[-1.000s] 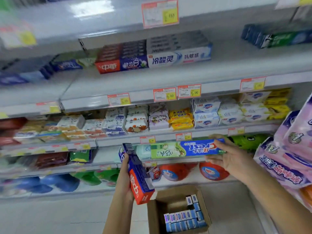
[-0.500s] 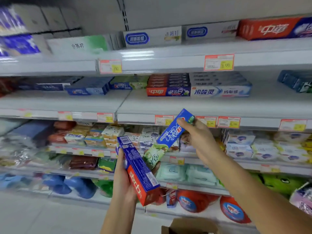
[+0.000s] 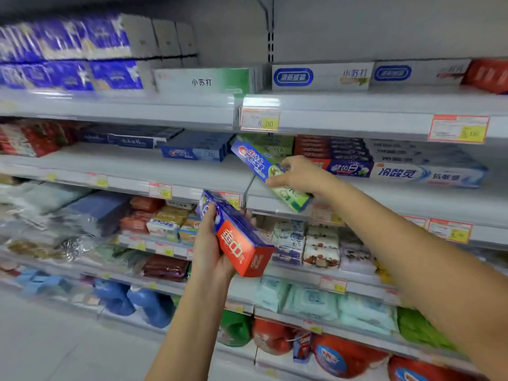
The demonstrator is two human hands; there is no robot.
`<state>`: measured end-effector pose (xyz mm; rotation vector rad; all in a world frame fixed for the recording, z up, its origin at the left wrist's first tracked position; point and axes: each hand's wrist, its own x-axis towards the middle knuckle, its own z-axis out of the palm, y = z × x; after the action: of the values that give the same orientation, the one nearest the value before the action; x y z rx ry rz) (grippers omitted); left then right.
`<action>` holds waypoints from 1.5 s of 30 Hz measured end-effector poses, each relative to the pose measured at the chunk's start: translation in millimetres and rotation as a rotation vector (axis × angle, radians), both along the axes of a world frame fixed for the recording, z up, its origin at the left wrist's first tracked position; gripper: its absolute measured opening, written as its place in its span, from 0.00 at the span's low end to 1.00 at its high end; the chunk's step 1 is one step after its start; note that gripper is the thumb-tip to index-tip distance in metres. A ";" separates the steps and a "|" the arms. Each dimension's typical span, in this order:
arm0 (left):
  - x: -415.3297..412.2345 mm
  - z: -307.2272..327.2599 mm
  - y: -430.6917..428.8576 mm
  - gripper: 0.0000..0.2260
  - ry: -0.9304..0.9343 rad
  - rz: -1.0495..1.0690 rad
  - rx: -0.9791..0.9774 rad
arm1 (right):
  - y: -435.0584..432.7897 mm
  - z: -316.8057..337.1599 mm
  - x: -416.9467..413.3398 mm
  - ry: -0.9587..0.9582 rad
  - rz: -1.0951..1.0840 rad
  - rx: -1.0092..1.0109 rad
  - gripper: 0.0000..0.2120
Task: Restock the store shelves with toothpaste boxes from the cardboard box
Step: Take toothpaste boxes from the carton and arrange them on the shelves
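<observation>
Head view: the right hand (image 3: pixel 299 176) grips a blue-and-green Crest toothpaste box (image 3: pixel 254 163) near its green end, fingers curled over the top face and thumb under it. The box lies tilted, its blue end pointing to 10 o'clock over the front lip of the toothpaste shelf (image 3: pixel 137 166), just in front of a stack of matching green boxes (image 3: pixel 275 145) at 12 o'clock from the hand. At 7 o'clock from it, lower and apart from the shelf, the left hand (image 3: pixel 209 248) wraps around a blue-and-red toothpaste box (image 3: pixel 236 240), held with its red end toward the camera; whether a second box sits behind it I cannot tell. Both cartons are long, slim and sharp-edged, printed in bright glossy colour. They look light and fairly stiff, thin card around a tube, so a hard squeeze would likely dent a face and the slick print could slide under loose fingers. A hold across the narrow long sides near the middle should suit them best. The cardboard box is out of view.
</observation>
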<state>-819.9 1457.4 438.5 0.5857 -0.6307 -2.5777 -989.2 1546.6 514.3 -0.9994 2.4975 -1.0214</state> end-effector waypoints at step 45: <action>-82.2 5.1 -149.5 0.10 -0.137 -0.011 -0.219 | -156.9 -51.4 -108.9 0.624 -0.221 0.258 0.26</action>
<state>-902.1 1307.8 443.6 0.6897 -0.9495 -2.4500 -1098.1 1389.7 463.0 -1.1038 3.1954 -0.4480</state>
